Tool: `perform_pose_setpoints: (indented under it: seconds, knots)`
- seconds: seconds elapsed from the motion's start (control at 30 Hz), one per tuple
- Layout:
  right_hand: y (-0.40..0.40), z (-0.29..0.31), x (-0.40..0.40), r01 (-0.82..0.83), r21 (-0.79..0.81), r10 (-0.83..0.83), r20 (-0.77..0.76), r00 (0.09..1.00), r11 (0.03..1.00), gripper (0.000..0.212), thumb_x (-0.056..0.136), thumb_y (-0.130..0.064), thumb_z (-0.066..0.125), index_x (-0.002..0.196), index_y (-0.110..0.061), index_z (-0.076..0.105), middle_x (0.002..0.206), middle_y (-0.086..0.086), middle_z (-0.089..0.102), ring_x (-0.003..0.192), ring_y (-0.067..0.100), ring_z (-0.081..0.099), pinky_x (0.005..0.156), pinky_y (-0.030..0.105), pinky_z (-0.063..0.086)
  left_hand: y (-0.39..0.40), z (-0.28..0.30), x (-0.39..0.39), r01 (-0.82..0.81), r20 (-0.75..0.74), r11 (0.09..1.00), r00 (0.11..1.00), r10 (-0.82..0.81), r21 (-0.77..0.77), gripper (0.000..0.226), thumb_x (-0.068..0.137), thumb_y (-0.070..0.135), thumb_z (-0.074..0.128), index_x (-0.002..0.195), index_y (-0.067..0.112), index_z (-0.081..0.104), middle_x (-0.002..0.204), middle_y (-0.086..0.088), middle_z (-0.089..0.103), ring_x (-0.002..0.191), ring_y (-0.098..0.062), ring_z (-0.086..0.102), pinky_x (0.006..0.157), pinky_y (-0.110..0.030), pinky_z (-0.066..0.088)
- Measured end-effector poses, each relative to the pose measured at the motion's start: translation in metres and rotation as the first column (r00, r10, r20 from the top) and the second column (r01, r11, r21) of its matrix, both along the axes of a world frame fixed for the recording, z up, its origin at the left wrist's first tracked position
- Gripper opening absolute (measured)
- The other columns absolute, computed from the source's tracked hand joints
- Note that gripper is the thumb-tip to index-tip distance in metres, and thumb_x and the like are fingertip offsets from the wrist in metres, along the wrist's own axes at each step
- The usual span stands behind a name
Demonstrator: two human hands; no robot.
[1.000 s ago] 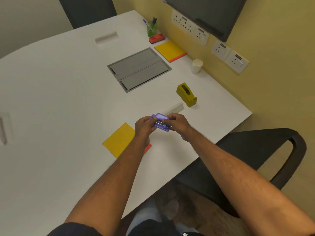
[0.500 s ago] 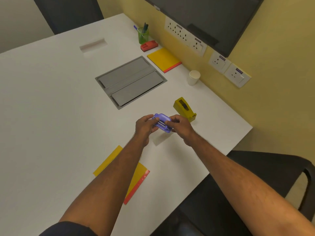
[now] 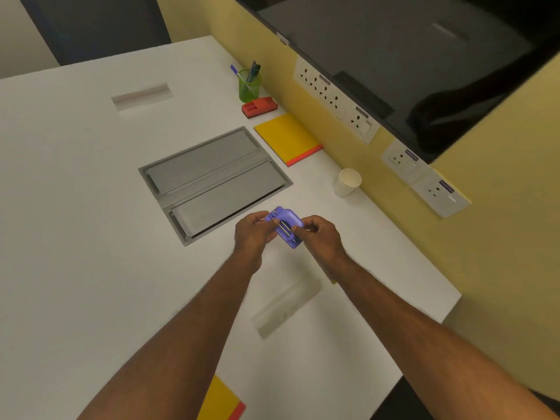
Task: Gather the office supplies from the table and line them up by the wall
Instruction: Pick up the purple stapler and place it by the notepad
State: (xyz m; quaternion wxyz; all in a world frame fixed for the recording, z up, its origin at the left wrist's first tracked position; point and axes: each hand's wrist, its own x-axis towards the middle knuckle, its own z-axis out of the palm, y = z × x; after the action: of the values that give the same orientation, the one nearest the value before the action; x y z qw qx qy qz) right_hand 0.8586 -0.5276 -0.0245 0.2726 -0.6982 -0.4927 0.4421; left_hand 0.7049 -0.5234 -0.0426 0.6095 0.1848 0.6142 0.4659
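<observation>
Both hands, left hand [image 3: 253, 234] and right hand [image 3: 318, 237], pinch the purple stapler [image 3: 285, 227] at frame centre; its long axis runs towards lower right. The wall row, near the cup [image 3: 348, 182], lies to the upper right.

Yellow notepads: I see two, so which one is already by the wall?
The yellow notepad lying flat between the red stapler and the paper cup. The other notepad sits at the table's near edge, partly out of frame.
</observation>
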Motion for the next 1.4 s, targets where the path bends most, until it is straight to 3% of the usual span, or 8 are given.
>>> perform_pose_setpoints:
  seconds: [0.17, 0.37, 0.53, 0.7, 0.97, 1.13, 1.23, 1.4]
  knots:
    - [0.059, -0.026, 0.016, -0.033, -0.005, 0.033, 0.071, 0.997, 0.999, 0.017, 0.092, -0.021, 0.073, 0.099, -0.007, 0.07, 0.097, 0.011, 0.073, 0.084, 0.02, 0.063, 0.08, 0.037, 0.055, 0.058, -0.024, 0.015, 0.026, -0.014, 1.0, 1.0, -0.026, -0.003, 0.04, 0.087, 0.009, 0.075, 0.124, 0.005, 0.064, 0.113, -0.016, 0.07, 0.104, -0.03, 0.07, 0.084, -0.029, 0.058]
    - [0.127, -0.047, 0.038, -0.031, -0.021, 0.033, 0.094, 0.995, 0.999, 0.016, 0.089, -0.022, 0.074, 0.096, -0.008, 0.072, 0.085, 0.002, 0.07, 0.074, 0.014, 0.058, 0.068, 0.025, 0.048, 0.121, -0.055, 0.034, 0.033, 0.011, 0.999, 0.999, -0.033, -0.001, 0.036, 0.087, 0.007, 0.074, 0.122, 0.002, 0.065, 0.115, -0.02, 0.069, 0.105, -0.033, 0.07, 0.09, -0.038, 0.059]
    - [0.175, -0.065, 0.05, -0.029, -0.028, 0.032, 0.095, 0.995, 0.999, 0.013, 0.089, -0.019, 0.074, 0.089, -0.007, 0.069, 0.08, 0.001, 0.065, 0.071, 0.015, 0.055, 0.067, 0.028, 0.044, 0.169, -0.075, 0.05, 0.013, 0.015, 1.0, 1.0, -0.013, -0.003, 0.037, 0.087, 0.007, 0.076, 0.122, 0.003, 0.065, 0.116, -0.019, 0.068, 0.103, -0.032, 0.07, 0.078, -0.03, 0.06]
    - [0.209, -0.082, 0.056, -0.008, -0.026, 0.01, 0.109, 0.994, 1.0, 0.017, 0.089, -0.019, 0.074, 0.077, -0.015, 0.063, 0.074, -0.002, 0.062, 0.063, 0.011, 0.052, 0.059, 0.022, 0.039, 0.205, -0.094, 0.061, 0.009, -0.003, 0.999, 1.0, -0.009, -0.031, 0.043, 0.086, 0.005, 0.075, 0.127, 0.002, 0.061, 0.12, -0.017, 0.066, 0.104, -0.031, 0.07, 0.093, -0.04, 0.058]
    - [0.229, -0.132, 0.038, 0.31, -0.022, -0.31, 0.003, 0.951, 0.951, 0.038, 0.091, -0.025, 0.071, 0.059, -0.02, 0.051, 0.076, 0.008, 0.059, 0.075, 0.023, 0.051, 0.069, 0.036, 0.041, 0.26, -0.117, 0.075, 0.103, -0.211, 0.995, 0.973, -0.098, 0.012, 0.028, 0.088, -0.001, 0.065, 0.115, 0.003, 0.071, 0.113, -0.022, 0.071, 0.097, -0.034, 0.068, 0.087, -0.041, 0.058]
    - [0.25, -0.144, 0.03, 0.481, -0.105, -0.491, -0.113, 0.864, 0.871, 0.023, 0.093, -0.024, 0.07, 0.074, -0.012, 0.065, 0.088, 0.008, 0.064, 0.081, 0.025, 0.057, 0.081, 0.042, 0.051, 0.282, -0.119, 0.088, 0.242, -0.423, 0.969, 0.884, -0.199, 0.05, 0.025, 0.084, -0.001, 0.071, 0.108, 0.002, 0.076, 0.111, -0.017, 0.073, 0.102, -0.032, 0.069, 0.092, -0.043, 0.057]
    - [0.259, -0.148, 0.031, 0.552, -0.125, -0.566, -0.177, 0.805, 0.824, 0.02, 0.094, -0.019, 0.068, 0.103, -0.003, 0.073, 0.088, 0.008, 0.063, 0.077, 0.025, 0.056, 0.071, 0.032, 0.044, 0.29, -0.124, 0.093, 0.326, -0.523, 0.944, 0.813, -0.256, 0.045, 0.023, 0.086, 0.005, 0.072, 0.109, 0.004, 0.076, 0.112, -0.014, 0.073, 0.103, -0.028, 0.068, 0.089, -0.033, 0.055]
    - [0.265, -0.153, 0.024, 0.592, -0.19, -0.622, -0.232, 0.748, 0.783, 0.022, 0.097, -0.012, 0.061, 0.112, -0.001, 0.073, 0.085, 0.005, 0.062, 0.061, 0.015, 0.052, 0.058, 0.024, 0.039, 0.3, -0.131, 0.096, 0.389, -0.556, 0.921, 0.77, -0.314, 0.018, 0.018, 0.088, 0.005, 0.069, 0.103, -0.002, 0.076, 0.108, -0.02, 0.073, 0.091, -0.025, 0.064, 0.087, -0.039, 0.056]
